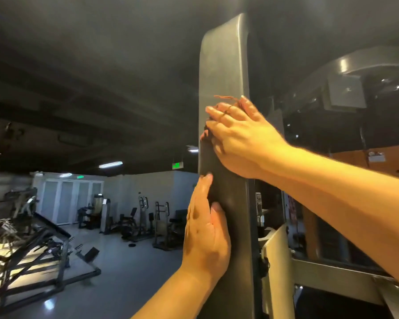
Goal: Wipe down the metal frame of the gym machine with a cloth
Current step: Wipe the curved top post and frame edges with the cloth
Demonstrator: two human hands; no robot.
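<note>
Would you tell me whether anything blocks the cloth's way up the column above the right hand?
Nothing visible does: the column above the right hand and cloth is bare up to its rounded top. The left hand rests lower on the column, out of that path.

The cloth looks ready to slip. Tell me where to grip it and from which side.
Probably the loose lower part of the cloth, hanging below the right hand, taken from the left edge of the post. Its top is pinned flat under that palm; the left hand touches the free part.
</note>
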